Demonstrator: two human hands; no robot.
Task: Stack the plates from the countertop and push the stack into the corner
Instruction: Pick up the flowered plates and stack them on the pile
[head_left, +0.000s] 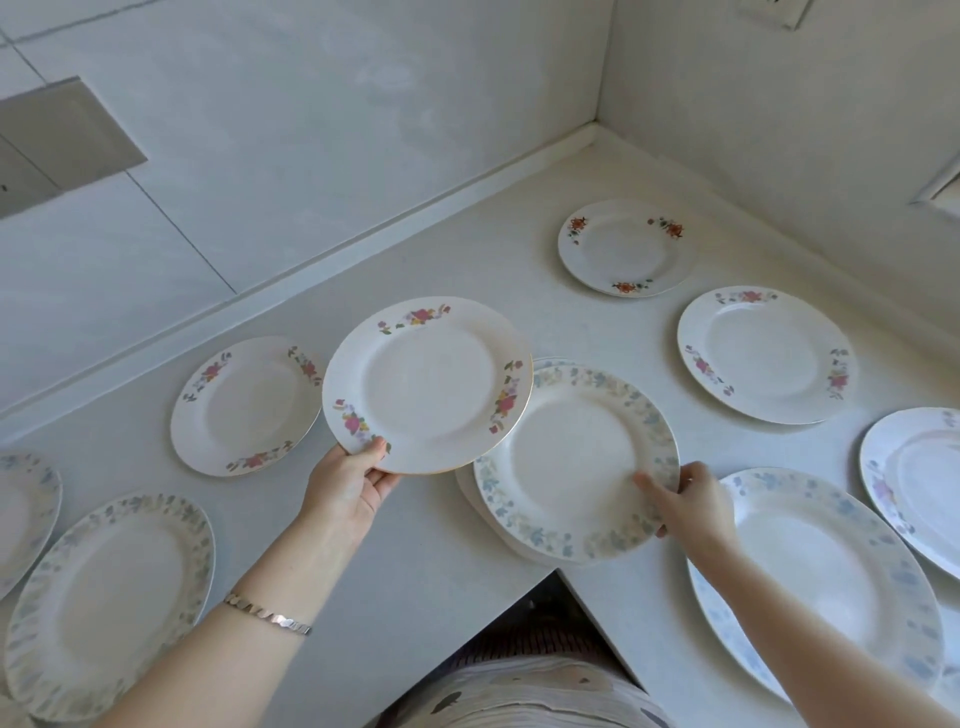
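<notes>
My left hand (353, 480) grips a pink-flowered plate (426, 384) by its near rim and holds it above the white countertop (467, 270). My right hand (685, 499) pinches the right rim of a blue-flowered plate (571, 462), which lies on top of another plate (467, 493) near the counter's inner edge. The lifted plate overlaps the left rim of this small stack. Loose plates lie around: a pink-flowered one (244, 405) at left, a small orange-flowered one (626, 247) near the corner, and another pink-flowered one (766, 356) at right.
More blue-flowered plates lie at the front left (109, 603), far left (23, 514), front right (815, 571) and far right (914, 478). The walls meet in a corner (597, 124) at the back right. The L-shaped counter's inner edge (558, 571) is in front of me.
</notes>
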